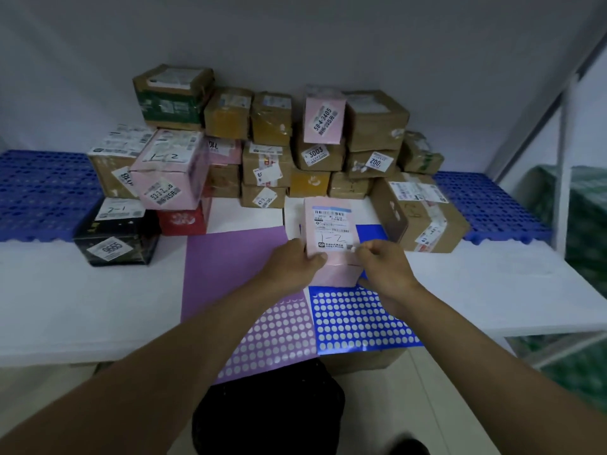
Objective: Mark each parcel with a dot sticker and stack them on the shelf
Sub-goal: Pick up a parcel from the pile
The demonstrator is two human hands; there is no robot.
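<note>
A small pink parcel [330,224] with a white label marked "1-2" stands on the white shelf [82,300], in front of me at the centre. My left hand [295,261] grips its lower left corner. My right hand [382,266] pinches a small white dot sticker [350,248] at the parcel's right edge, touching the label's lower corner. Under the parcel lie a purple sticker sheet [262,323] and a blue sticker sheet [354,320], both dotted with pale round stickers.
A pile of brown, pink, black and red parcels [262,142] fills the back of the shelf. A large brown box [423,211] sits to the right of the pink parcel. Blue perforated mats [42,192] lie at both ends. A metal post [561,159] stands right.
</note>
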